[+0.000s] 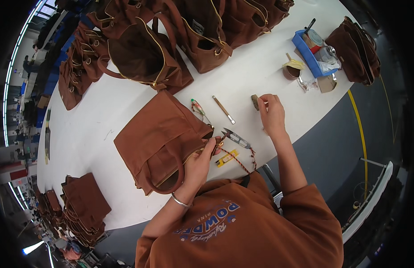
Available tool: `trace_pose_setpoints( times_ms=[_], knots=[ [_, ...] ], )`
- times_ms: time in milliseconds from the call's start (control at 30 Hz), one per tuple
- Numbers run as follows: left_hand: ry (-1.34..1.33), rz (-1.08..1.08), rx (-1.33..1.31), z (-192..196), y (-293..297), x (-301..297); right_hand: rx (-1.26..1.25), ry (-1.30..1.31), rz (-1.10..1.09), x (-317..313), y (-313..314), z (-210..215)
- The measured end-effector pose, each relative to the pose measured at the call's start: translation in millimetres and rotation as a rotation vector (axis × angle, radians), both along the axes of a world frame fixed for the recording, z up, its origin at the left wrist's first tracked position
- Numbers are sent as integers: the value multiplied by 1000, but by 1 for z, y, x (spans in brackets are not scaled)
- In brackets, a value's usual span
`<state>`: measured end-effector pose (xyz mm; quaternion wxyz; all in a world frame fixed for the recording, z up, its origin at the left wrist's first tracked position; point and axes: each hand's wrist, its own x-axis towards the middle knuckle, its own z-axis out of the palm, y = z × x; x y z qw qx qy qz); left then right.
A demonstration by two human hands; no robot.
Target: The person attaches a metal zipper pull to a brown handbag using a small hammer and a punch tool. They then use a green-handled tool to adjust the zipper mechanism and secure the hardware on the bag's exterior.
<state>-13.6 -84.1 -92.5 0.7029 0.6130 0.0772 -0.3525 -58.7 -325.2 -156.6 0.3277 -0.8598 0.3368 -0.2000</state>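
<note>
A brown handbag (160, 129) with a gold zipper and looped handles lies tilted on the white table in front of me. My left hand (199, 163) is closed on its zipper end, close to a small strap with a gold fitting. Farther right, my right hand (272, 114) has its thumb and fingertips pinched at the edge of a small greenish-brown block (254, 102). Between the hands are thread snips (237, 138) on a red-and-black cord, a yellow utility knife (227, 158), a slim brush-like stick (223, 110) and a green-and-orange pointed tool (197, 106).
Several brown handbags (140, 53) stand open along the far side of the white table (88, 147). At the right are a blue bin (305, 51) of supplies, a brown cup (291, 72) and another bag (355, 53). More bags (86, 203) are stacked at the lower left.
</note>
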Motion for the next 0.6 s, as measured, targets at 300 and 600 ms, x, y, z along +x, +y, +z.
trace_pose_setpoints(
  times_ms=[300,600],
  knots=[
    [-9,40,-54,19,0,13,149,483,59,-52,-5,22],
    [-120,62,-74,37,11,7,630,24,86,-44,14,25]
  ],
)
